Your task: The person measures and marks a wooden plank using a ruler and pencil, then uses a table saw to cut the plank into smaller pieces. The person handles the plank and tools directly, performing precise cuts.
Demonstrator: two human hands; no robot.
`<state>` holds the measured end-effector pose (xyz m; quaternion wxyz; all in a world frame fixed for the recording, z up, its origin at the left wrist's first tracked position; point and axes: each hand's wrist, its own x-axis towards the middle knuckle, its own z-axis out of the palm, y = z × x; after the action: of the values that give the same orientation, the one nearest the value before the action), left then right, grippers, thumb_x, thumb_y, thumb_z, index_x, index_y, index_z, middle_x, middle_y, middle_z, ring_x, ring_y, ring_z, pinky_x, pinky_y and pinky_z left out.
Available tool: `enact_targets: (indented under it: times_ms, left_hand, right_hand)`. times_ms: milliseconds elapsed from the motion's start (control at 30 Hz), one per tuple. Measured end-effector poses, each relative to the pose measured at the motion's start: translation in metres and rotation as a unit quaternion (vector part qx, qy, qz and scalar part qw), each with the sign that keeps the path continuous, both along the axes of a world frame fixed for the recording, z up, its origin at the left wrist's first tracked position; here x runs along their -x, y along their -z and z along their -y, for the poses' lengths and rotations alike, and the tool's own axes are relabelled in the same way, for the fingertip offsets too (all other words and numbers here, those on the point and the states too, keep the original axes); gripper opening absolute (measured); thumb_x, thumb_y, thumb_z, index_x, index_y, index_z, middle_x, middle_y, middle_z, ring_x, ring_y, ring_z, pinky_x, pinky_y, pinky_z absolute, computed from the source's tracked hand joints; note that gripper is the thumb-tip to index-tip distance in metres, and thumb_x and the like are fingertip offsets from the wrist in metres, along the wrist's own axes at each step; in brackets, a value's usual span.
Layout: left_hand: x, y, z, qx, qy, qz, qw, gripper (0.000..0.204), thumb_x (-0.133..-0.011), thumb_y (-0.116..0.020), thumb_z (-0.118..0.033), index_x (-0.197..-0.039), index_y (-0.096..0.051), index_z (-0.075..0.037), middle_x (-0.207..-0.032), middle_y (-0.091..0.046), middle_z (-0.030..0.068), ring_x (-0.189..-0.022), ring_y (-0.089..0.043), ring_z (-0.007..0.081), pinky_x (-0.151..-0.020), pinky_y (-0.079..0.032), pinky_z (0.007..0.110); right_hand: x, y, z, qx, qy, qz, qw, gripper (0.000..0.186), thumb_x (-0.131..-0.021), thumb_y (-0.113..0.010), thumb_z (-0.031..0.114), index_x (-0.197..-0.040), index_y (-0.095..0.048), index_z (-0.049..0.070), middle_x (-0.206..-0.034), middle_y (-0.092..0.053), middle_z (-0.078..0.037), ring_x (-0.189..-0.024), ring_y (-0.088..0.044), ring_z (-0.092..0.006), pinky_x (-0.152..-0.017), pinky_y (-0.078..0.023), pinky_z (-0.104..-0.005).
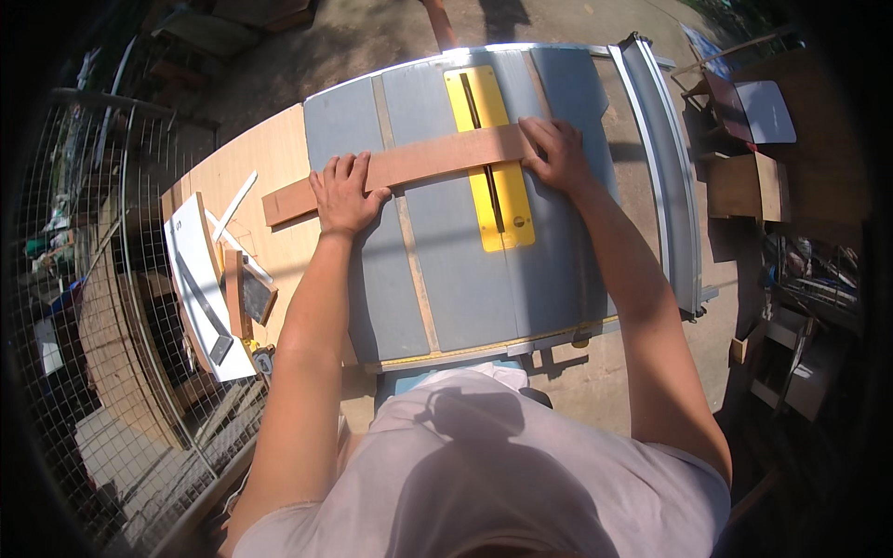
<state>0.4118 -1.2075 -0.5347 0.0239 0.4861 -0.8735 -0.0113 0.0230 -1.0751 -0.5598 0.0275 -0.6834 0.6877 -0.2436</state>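
A long reddish-brown wooden board (437,160) lies across a grey table saw top (456,288). It crosses the yellow throat plate (510,223), covering the middle of its dark slot; I cannot make out a raised blade. My left hand (344,197) grips the board toward its left end, fingers over the top and thumb at the near edge. At the right end, my right hand (556,156) is closed on the board, with fingers on top and thumb on the near side. The board's left end reaches over the pale wood side table (279,153).
On the side table are a white panel (200,288), a small wood block (234,293), white strips and a dark-bladed square. The rip fence (660,167) stands far right. A front rail (484,352) runs close to my body. Wire mesh (149,260) borders the left.
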Motion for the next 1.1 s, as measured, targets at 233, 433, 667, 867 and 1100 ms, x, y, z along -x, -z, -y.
enact_targets:
  times_ms: [233, 433, 667, 867, 1100]
  left_hand:
    - [0.001, 0.002, 0.005, 0.006, -0.001, -0.005, 1.000, 0.078, -0.081, -0.074, -0.055, -0.148, -0.050, -0.023, -0.146, -0.050, 0.0066, -0.143, -0.037, 0.0306, -0.120, -0.017, 0.066]
    - [0.003, 0.001, 0.012, -0.010, -0.007, -0.006, 1.000, 0.078, -0.081, -0.075, -0.053, -0.149, -0.050, -0.024, -0.148, -0.049, 0.0057, -0.144, -0.036, 0.0290, -0.121, -0.016, 0.066]
    - [0.006, 0.002, 0.020, -0.018, -0.012, -0.005, 1.000, 0.077, -0.081, -0.075, -0.052, -0.149, -0.050, -0.025, -0.147, -0.049, 0.0051, -0.144, -0.036, 0.0275, -0.121, -0.015, 0.066]
    - [0.005, 0.010, 0.036, 0.013, 0.003, -0.032, 0.999, 0.078, -0.079, -0.075, -0.055, -0.147, -0.053, -0.024, -0.143, -0.052, 0.0061, -0.138, -0.042, 0.0280, -0.118, -0.019, 0.066]
    - [0.010, -0.001, 0.070, 0.042, 0.026, -0.038, 0.998, 0.077, -0.082, -0.073, -0.057, -0.149, -0.052, -0.025, -0.146, -0.052, 0.0069, -0.136, -0.045, 0.0285, -0.113, -0.025, 0.058]
  right_hand:
    - [0.002, -0.002, 0.006, 0.011, -0.004, -0.002, 1.000, 0.069, -0.076, -0.077, 0.029, -0.141, -0.058, 0.016, -0.139, -0.061, -0.001, -0.120, -0.053, -0.0302, -0.104, -0.038, -0.0475]
    - [0.002, -0.004, 0.011, -0.003, -0.001, 0.000, 1.000, 0.069, -0.080, -0.076, 0.028, -0.145, -0.056, 0.016, -0.142, -0.060, -0.002, -0.123, -0.052, -0.0276, -0.106, -0.036, -0.0458]
    - [0.004, -0.006, 0.019, 0.025, -0.007, -0.007, 1.000, 0.065, -0.078, -0.077, 0.028, -0.139, -0.060, 0.015, -0.135, -0.063, -0.001, -0.118, -0.055, -0.0269, -0.103, -0.040, -0.0462]
    - [0.004, -0.008, 0.034, 0.013, 0.010, -0.020, 1.000, 0.065, -0.078, -0.076, 0.029, -0.139, -0.060, 0.014, -0.134, -0.064, -0.002, -0.115, -0.057, -0.0285, -0.103, -0.042, -0.0458]
    - [0.027, -0.021, 0.066, 0.088, -0.031, -0.007, 0.996, 0.064, -0.082, -0.076, 0.032, -0.141, -0.059, 0.012, -0.133, -0.065, -0.004, -0.115, -0.058, -0.0321, -0.102, -0.046, -0.0447]
